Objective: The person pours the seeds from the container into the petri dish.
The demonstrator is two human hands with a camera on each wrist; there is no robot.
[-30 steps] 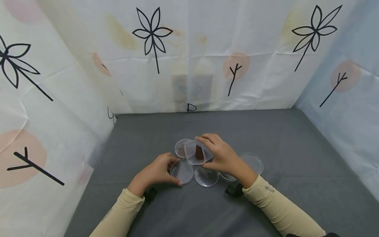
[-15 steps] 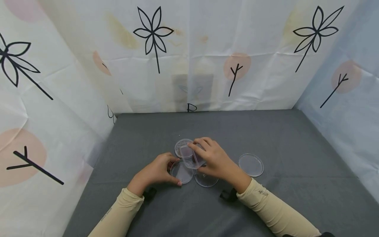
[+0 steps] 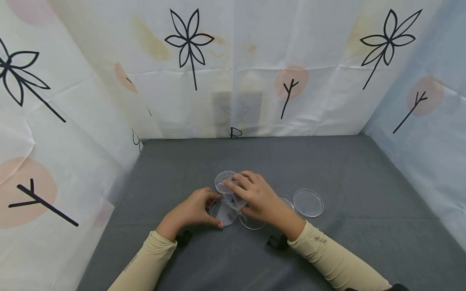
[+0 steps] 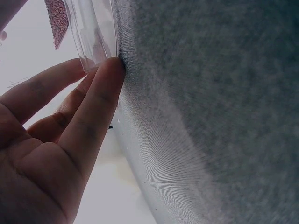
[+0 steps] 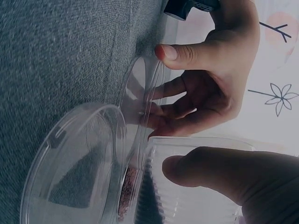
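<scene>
Cup (image 3: pixel 234 201), clear plastic, is tilted over the near left dish (image 3: pixel 222 214), gripped in the right hand (image 3: pixel 259 200). Left hand (image 3: pixel 198 208) pinches that dish's edge, thumb vs fingers. 1 speckled dish (image 3: pixel 220 184) sits just far of it.

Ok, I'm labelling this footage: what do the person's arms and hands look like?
The left sleeve and right sleeve are cream and close-fitting, each with a small dark marking, unreadable here. A small black device shows by each wrist. The left hand and right hand are bare, without gloves.
</scene>
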